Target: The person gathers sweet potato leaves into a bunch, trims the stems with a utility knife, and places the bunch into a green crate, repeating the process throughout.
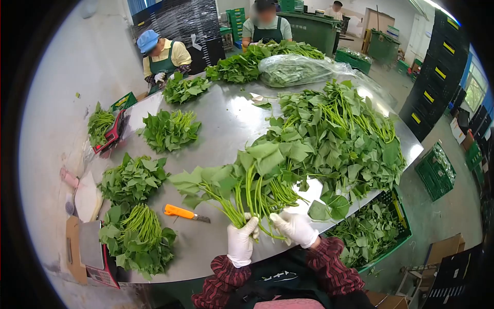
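Note:
My left hand (pixel 241 243), in a white glove, is closed around the lower stems of a bunch of leafy greens (pixel 216 180) just above the table's near edge. Its leaves fan out up and to the left. Close beside it, my gloved right hand (pixel 297 230) pinches a stem of the greens between thumb and fingers. Behind both hands lies a large heap of leafy greens (pixel 334 139), which the held leaves partly overlap. An orange-handled knife (pixel 180 211) rests on the metal table (pixel 216 139) to the left of my left hand.
Several bundles of greens, one of them nearest (pixel 141 237), line the left side beside a scale (pixel 98 257) and a red scale (pixel 112 131). A green crate (pixel 406 226) of leaves stands below right. Two people (pixel 167 54) work across the table; a plastic bag (pixel 298 69) lies there.

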A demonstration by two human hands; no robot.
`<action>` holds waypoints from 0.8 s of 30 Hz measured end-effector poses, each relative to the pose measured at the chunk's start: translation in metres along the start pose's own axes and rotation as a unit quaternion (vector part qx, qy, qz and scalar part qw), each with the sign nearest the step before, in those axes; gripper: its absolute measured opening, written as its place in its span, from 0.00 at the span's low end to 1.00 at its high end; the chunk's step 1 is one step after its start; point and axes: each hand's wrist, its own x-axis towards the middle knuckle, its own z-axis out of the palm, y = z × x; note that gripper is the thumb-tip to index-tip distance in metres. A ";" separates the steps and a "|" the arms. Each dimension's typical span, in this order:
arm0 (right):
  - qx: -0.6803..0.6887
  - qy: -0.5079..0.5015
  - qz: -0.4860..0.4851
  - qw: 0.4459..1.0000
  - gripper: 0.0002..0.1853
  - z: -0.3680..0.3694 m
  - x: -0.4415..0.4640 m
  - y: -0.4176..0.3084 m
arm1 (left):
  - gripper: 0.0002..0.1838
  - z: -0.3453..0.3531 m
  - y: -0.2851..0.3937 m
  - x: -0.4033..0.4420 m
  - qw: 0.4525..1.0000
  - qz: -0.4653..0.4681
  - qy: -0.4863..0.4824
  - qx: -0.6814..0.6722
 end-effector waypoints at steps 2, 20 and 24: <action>0.007 -0.078 0.011 0.997 0.21 0.002 0.004 0.006 | 0.07 0.000 -0.008 -0.003 1.000 -0.025 -0.012 -0.015; 0.331 0.096 -0.128 0.930 0.09 0.002 -0.050 0.024 | 0.06 -0.009 -0.013 0.002 0.992 -0.072 -0.004 -0.102; 0.362 0.193 -0.189 0.892 0.09 -0.022 -0.056 0.036 | 0.05 0.005 -0.018 -0.006 0.989 -0.098 -0.023 -0.112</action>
